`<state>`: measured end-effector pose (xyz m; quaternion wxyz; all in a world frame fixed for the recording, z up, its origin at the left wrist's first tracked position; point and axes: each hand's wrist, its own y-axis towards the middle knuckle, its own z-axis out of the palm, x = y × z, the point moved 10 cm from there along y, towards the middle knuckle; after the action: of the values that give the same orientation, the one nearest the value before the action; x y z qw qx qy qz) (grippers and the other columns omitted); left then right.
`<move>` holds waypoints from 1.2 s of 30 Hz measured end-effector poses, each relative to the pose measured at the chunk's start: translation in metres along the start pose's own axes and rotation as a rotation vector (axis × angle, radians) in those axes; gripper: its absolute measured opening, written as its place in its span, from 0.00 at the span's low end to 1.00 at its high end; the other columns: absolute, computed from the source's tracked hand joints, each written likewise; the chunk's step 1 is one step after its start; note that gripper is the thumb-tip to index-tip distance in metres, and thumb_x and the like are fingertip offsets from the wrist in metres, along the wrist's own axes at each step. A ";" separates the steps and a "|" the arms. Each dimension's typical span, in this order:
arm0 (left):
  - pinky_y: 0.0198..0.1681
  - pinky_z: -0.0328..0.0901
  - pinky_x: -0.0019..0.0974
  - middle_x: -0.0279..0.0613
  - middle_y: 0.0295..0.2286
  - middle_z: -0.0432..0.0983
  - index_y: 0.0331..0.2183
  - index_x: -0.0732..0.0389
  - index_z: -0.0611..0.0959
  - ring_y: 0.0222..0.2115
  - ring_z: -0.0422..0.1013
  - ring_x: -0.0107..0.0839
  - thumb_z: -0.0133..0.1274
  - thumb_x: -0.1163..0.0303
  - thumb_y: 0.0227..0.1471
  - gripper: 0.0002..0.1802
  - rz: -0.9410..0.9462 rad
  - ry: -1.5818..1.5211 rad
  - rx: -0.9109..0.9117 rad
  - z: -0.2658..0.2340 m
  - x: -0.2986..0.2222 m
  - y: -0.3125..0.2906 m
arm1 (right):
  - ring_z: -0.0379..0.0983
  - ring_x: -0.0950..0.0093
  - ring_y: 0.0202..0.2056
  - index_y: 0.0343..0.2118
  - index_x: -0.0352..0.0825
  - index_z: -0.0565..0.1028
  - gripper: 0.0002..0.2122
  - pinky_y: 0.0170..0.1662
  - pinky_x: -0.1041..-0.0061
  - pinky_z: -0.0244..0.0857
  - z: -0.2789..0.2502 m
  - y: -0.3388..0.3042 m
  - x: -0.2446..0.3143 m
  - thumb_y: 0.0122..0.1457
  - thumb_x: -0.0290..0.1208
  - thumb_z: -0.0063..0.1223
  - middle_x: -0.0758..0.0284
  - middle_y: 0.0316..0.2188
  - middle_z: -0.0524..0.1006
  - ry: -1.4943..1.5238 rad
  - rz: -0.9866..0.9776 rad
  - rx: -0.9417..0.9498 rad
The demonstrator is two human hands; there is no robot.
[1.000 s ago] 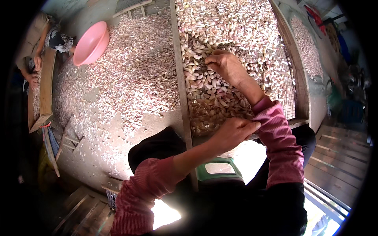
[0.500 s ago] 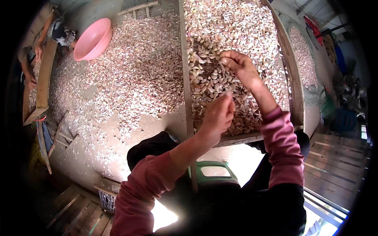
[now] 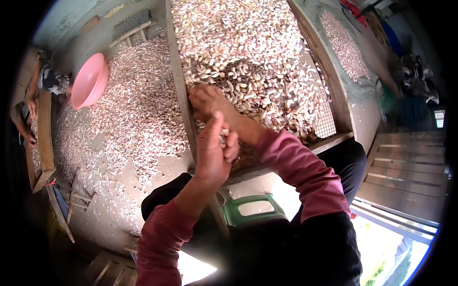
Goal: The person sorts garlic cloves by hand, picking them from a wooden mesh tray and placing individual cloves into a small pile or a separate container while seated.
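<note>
Garlic cloves point(image 3: 267, 86) with pinkish-white skins cover a wire-mesh tray point(image 3: 325, 125) framed in wood in front of me. At its near left corner, close to the wooden rail, my right hand point(image 3: 210, 102) reaches down among the cloves with bent fingers; its fingertips are hidden. Just below it, my left hand point(image 3: 213, 155) is curled closed, thumb up, around pale garlic cloves point(image 3: 224, 137) that show between thumb and fingers. A darker, thinly covered patch of mesh point(image 3: 236, 71) lies beyond my right hand.
Loose cloves point(image 3: 143, 95) spread over the floor at left, with a pink basin point(image 3: 90, 81) beyond. At far left a person's hands point(image 3: 31, 108) work at another wooden tray point(image 3: 46, 138). A green stool point(image 3: 238, 209) stands below my tray. More cloves point(image 3: 343, 47) lie at right.
My right hand has moved left and nearer, from mid-tray to the left rail. My left hand has shifted left and down and turned, showing the cloves in it. The view has swung right.
</note>
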<state>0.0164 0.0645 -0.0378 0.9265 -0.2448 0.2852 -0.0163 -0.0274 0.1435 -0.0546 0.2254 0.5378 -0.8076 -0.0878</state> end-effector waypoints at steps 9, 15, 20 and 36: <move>0.14 0.48 0.21 0.33 0.21 0.68 0.34 0.54 0.75 0.13 0.56 0.16 0.50 0.61 0.61 0.08 0.121 0.035 -0.027 -0.004 -0.043 0.003 | 0.55 0.62 0.61 0.40 0.42 0.81 0.12 0.59 0.58 0.53 -0.115 -0.124 0.006 0.51 0.33 0.59 0.65 0.57 0.66 0.071 0.022 0.383; 0.15 0.49 0.21 0.34 0.22 0.70 0.35 0.56 0.77 0.13 0.57 0.16 0.51 0.65 0.60 0.05 0.084 0.089 -0.020 -0.006 -0.036 0.001 | 0.79 0.69 0.31 0.35 0.36 0.81 0.06 0.32 0.74 0.78 -0.156 -0.123 -0.071 0.58 0.30 0.57 0.61 0.39 0.80 0.205 0.251 0.243; 0.15 0.49 0.20 0.34 0.22 0.70 0.36 0.57 0.77 0.14 0.57 0.15 0.52 0.65 0.60 0.06 0.039 0.154 0.013 0.004 -0.025 0.012 | 0.79 0.72 0.28 0.35 0.34 0.81 0.05 0.30 0.78 0.79 -0.147 -0.109 -0.142 0.57 0.22 0.56 0.63 0.34 0.81 0.098 0.298 0.065; 0.17 0.51 0.21 0.32 0.24 0.70 0.36 0.56 0.75 0.15 0.58 0.15 0.51 0.65 0.59 0.06 -0.004 0.271 -0.010 -0.001 -0.006 0.024 | 0.77 0.77 0.35 0.41 0.37 0.79 0.07 0.45 0.76 0.73 -0.144 -0.121 -0.172 0.62 0.28 0.52 0.70 0.36 0.80 0.363 0.587 0.060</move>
<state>0.0084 0.0865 -0.0463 0.8782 -0.2454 0.4075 -0.0499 0.1934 0.2650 -0.0204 0.3651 0.2957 -0.8769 0.1016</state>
